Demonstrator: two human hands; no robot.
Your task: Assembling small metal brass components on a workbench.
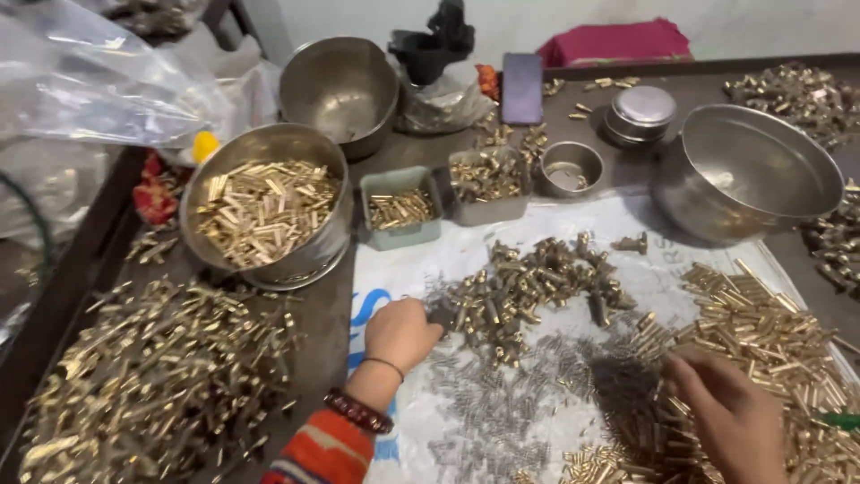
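Shiny yellow brass pieces (528, 287) heaped on a matt white woven plastic sheet (403, 269). Beside them on the sheet, dull grey steel springs (488, 408), fine and wiry. Past the sheet's far edge, smooth brushed metal bowl (748, 170), softly reflective. Left of the sheet, dark, matt, scuffed surface (327, 314); crinkled glossy clear plastic bag (85, 81).

Soft even light, mild blur, glinting brass

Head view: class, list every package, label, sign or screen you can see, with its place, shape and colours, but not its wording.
Phone: back centre, flat dark rectangle, screen off.
Printed sack: spread under the parts, white, blue marks.
Clear plastic bags: back left, crumpled, transparent.
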